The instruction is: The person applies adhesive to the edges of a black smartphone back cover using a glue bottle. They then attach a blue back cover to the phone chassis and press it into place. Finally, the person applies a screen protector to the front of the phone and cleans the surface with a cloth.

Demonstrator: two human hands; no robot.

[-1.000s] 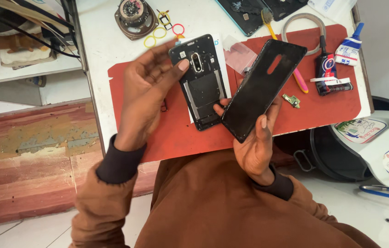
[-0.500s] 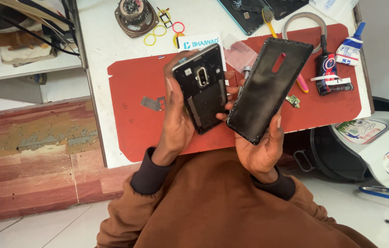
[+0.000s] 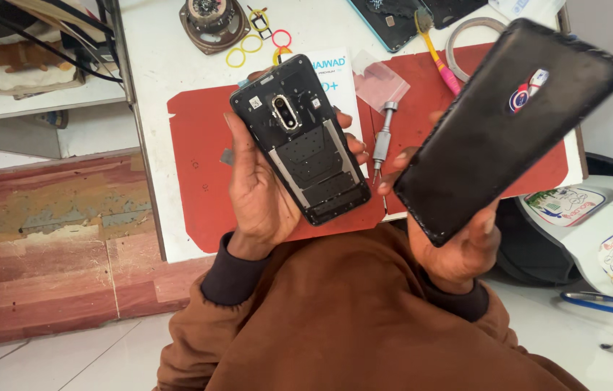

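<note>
Left hand (image 3: 259,195) grip clasped opened phone (image 3: 299,137) by long edges; right hand (image 3: 451,242) grip pinched back cover (image 3: 509,123) at lower edge, clear gap between both.

A single head-worn camera looks steeply down from above the person's chest, facing forward over the lap toward the white counter (image 3: 169,43) and its red mat (image 3: 198,152). It sits close, so both hands fill the middle, while floor shows at left and right; no second view shares the scene.
</note>
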